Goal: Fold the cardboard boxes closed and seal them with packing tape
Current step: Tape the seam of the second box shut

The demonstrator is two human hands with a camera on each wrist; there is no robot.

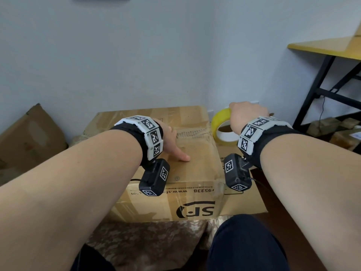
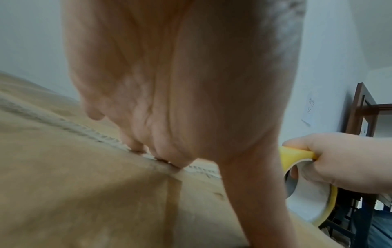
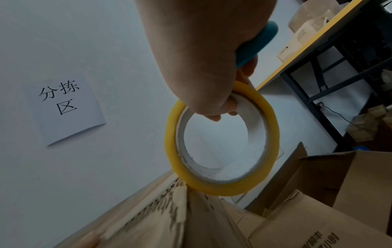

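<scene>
A closed cardboard box (image 1: 195, 167) with an SF logo stands in front of me. My left hand (image 1: 172, 141) presses down on its top, fingertips (image 2: 165, 156) on the ragged centre seam and thumb spread toward me. My right hand (image 1: 246, 116) grips a yellow roll of packing tape (image 1: 220, 122) just past the box's right edge, fingers hooked through its white core (image 3: 250, 117). A teal handle (image 3: 256, 45) is also held in that hand. A glossy strip seems to run from the tape roll (image 3: 174, 151) down onto the box (image 3: 169, 226).
A yellow-topped table (image 1: 328, 45) on black legs stands at the right, with small boxes under it. Open cardboard boxes (image 3: 318, 218) lie right of the SF box. Flattened cardboard (image 1: 29, 137) leans at the left wall. A paper sign (image 3: 67, 107) hangs on the wall. My knee (image 1: 244, 241) is close below.
</scene>
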